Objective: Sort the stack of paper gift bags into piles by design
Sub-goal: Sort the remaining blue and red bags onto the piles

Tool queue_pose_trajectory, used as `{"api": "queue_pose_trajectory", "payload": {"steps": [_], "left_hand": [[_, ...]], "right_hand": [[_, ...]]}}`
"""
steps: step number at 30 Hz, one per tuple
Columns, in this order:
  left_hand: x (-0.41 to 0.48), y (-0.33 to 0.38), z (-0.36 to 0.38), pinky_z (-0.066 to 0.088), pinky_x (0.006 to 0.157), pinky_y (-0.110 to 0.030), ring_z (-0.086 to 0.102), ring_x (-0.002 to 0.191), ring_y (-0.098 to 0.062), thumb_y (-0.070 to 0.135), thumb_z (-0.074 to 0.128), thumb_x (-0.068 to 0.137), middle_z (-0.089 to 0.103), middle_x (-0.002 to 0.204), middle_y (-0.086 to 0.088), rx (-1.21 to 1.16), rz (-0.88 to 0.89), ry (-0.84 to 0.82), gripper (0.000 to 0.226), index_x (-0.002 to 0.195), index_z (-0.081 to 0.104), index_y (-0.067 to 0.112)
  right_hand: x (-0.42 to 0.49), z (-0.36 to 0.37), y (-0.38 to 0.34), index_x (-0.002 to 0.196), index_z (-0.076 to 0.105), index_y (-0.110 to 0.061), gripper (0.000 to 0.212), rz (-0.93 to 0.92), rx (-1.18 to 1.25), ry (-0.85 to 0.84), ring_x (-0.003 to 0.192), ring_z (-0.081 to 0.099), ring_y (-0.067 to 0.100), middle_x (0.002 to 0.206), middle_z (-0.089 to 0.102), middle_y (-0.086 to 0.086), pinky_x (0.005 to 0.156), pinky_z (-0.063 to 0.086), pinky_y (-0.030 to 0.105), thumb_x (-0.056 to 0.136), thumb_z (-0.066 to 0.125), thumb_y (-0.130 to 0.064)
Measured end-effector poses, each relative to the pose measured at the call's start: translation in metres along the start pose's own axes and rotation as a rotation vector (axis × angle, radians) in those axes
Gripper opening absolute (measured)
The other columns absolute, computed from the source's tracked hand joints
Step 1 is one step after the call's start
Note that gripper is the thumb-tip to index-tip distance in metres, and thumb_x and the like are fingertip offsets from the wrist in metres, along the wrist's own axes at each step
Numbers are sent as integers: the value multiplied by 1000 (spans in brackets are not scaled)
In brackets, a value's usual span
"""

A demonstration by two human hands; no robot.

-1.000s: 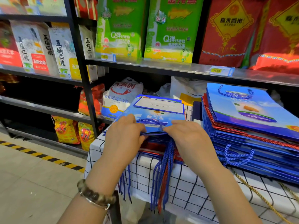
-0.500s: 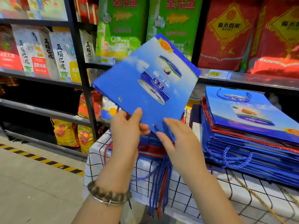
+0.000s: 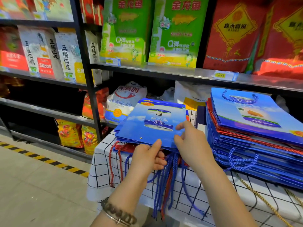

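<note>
Head view puts the top bag (image 3: 152, 122) flat on the left pile (image 3: 122, 136), on the checked cloth of the tabletop (image 3: 105, 163). Its long axis runs away from us toward the shelf (image 3: 164, 69). The eyelet (image 3: 140, 138) and the mouth edge face us, and the print reads upside down from where we stand.

Both grips sit at that near edge, so the whole bag lies ahead of them and none of it behind. The left grip (image 3: 147, 157) pinches the edge near its middle, thumb on the top face and fingers curled beneath among the hanging cords (image 3: 170, 177). The right grip (image 3: 192, 145) covers the near right corner with thumb and forefinger on the top face. We cannot tell whether its other fingers hook under.

The tall stack (image 3: 254, 133), blue with red layers showing at its edge, stands just beside the left pile on our right. The right grip is plainly the nearer of the two to it.

We judge that the bag is being squared onto the left pile. If so, the coming move turns on sliding it straight ahead along its long axis until its edges meet those below. A sideways pull from either corner would skew it, and the loose cords under the left grip could snag as the fingers come out.
</note>
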State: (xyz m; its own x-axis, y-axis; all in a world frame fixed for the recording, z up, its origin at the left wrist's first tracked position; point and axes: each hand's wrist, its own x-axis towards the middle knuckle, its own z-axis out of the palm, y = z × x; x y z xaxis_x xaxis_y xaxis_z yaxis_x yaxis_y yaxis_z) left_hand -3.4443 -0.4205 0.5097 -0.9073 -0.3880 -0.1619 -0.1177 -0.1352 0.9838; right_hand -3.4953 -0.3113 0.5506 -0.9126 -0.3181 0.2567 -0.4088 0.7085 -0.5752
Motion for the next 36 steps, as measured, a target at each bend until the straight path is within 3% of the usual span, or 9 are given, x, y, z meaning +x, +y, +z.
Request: {"api": "queue_pose_trajectory", "payload": {"steps": [5,9,14,18,22,26,28,32,36], "left_hand": [[-10,7,-6,31,40,-19,39,36,-8,42,38,97,47,53,0,339,41,-417,40,81,61,14],[-9,8,-11,28,48,-24,29,43,-13,29,63,87,33,50,1,582,135,-429,35,72,55,-1],[-5,29,-30,29,52,-25,32,49,-16,26,66,85,37,58,-9,645,147,-372,36,59,47,10],[-4,54,-45,32,45,-18,37,39,-8,24,62,88,44,45,6,645,131,-348,32,58,55,16],[3,74,-43,32,40,-15,36,36,-6,21,55,92,48,49,4,307,181,-242,24,72,63,10],[13,85,-33,33,38,-13,38,36,-4,19,56,92,49,47,5,128,214,-176,23,73,63,10],[15,87,-28,35,40,-13,40,38,-4,23,53,94,51,50,4,95,222,-192,23,77,64,11],[9,77,-32,37,50,-18,43,48,-8,40,45,95,53,63,4,473,213,-244,29,93,62,17],[6,61,-38,39,54,-18,44,48,-2,22,63,88,57,65,4,607,222,-306,14,78,68,13]], "right_hand": [[4,-14,-14,109,53,-15,26,236,873,-99,35,45,8,62,54,7,36,34,18,86,61,-5],[0,-17,-15,99,53,-14,18,319,1204,-11,40,52,7,66,54,5,39,41,16,88,57,-1],[2,-18,-3,88,53,-15,17,316,1229,190,42,54,5,73,53,7,40,43,15,89,55,3],[0,-17,3,90,56,-19,18,275,1132,237,49,59,7,80,59,5,41,44,16,89,56,-2],[-6,-13,4,77,64,-23,13,148,650,69,40,48,2,70,59,-4,40,37,13,89,60,-21],[-14,-5,-9,71,62,-7,29,20,500,-333,40,38,3,50,46,-5,48,31,17,85,63,-33],[-13,1,-14,68,55,3,37,-37,427,-392,41,36,10,48,43,2,46,28,18,86,63,-29],[-3,0,-19,59,53,-8,35,-14,517,-209,31,37,3,38,47,-5,39,31,12,91,57,-22],[11,0,-22,59,57,-12,31,43,679,-85,33,43,5,45,52,-2,37,37,16,90,58,-16]]}}
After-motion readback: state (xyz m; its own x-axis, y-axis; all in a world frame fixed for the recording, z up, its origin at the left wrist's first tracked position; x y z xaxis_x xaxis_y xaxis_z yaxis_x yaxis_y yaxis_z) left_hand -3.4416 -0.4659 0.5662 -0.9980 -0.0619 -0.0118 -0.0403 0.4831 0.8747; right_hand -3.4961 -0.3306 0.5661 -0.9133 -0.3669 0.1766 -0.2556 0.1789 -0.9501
